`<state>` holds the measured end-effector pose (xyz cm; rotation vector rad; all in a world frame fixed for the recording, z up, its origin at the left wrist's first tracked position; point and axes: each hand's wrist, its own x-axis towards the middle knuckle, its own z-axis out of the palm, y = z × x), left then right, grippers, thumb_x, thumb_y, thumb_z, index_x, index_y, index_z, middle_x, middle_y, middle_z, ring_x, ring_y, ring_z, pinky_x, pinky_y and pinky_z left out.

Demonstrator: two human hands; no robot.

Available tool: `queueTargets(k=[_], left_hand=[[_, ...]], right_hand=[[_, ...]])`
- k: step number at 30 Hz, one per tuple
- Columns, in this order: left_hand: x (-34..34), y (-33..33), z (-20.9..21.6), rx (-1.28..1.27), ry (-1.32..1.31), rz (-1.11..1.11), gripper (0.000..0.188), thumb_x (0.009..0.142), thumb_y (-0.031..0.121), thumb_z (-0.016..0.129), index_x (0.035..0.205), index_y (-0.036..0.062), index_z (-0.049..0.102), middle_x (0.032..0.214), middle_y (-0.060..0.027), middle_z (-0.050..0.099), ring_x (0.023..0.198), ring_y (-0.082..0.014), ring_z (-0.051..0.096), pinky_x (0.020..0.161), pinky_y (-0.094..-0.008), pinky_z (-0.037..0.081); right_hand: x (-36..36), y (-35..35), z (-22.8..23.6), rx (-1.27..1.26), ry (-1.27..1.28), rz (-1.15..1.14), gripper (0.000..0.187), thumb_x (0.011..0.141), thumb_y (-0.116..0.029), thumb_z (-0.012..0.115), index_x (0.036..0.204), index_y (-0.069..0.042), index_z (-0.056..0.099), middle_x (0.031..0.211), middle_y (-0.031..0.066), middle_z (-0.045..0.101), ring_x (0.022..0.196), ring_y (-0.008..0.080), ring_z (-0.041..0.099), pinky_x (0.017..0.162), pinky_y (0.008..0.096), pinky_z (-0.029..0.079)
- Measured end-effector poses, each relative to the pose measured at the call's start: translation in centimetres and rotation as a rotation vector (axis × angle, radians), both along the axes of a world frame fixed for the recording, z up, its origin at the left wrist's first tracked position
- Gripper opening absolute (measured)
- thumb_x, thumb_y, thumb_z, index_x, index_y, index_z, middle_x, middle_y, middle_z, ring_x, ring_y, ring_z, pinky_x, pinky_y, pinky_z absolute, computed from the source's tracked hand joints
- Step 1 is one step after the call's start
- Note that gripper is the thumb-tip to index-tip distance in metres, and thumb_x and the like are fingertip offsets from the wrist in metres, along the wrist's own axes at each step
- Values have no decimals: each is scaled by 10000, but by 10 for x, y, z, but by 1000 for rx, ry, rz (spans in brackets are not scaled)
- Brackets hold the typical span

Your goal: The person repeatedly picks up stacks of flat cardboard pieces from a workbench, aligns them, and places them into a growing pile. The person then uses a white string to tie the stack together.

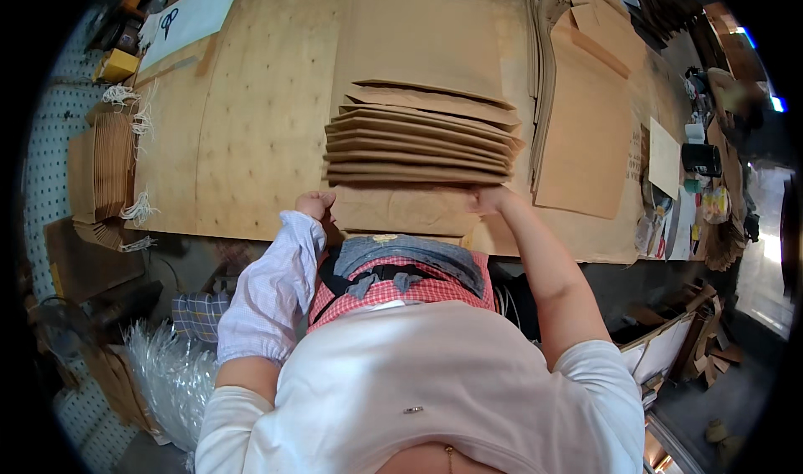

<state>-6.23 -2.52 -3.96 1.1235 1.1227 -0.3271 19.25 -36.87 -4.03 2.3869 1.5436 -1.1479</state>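
A brown paper bag (401, 209) lies flat at the table's near edge, right in front of my body. My left hand (316, 204) is closed at its left edge, fingers curled in. At its right edge my right hand (489, 199) pinches the paper, the fingertips slightly blurred. Just beyond both hands, a fanned stack of brown paper bags (422, 143) overlaps in steps, folded ends toward me. The near bag partly runs under or against this stack; I cannot tell which.
Large flat paper bags (585, 131) are piled on the right of the wooden table (259, 97). White cords hang by a bundle of bags (113, 164) at the left edge. Black scissors (169, 24) lie on a white sheet far left. A black cup (701, 159) stands far right.
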Motion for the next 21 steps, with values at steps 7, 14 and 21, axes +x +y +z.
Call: queueTargets(k=[7,14,21], left_hand=[[22,72,-43,519,-43,-589,212,753,232,595,890,71,614,758,-121,619,599,-226,601,514,-340,481],[113,56,60,-74,-151,420,156,869,95,375,912,9,497,643,-123,565,471,-166,506,400,-267,421],[17,21,34,730,-137,-91,200,850,224,566,784,37,534,624,-30,536,530,-124,505,490,-268,446]], right_hand=[[-47,10,142,-136,-54,-319,237,705,-299,604,765,-75,652,821,145,632,783,320,594,699,407,467],[-91,58,68,403,4,-125,679,650,-266,700,1252,-100,435,1157,177,510,995,317,523,820,373,443],[20,97,89,-122,578,-171,352,768,-306,609,1027,-69,628,807,67,643,762,145,562,715,277,445]])
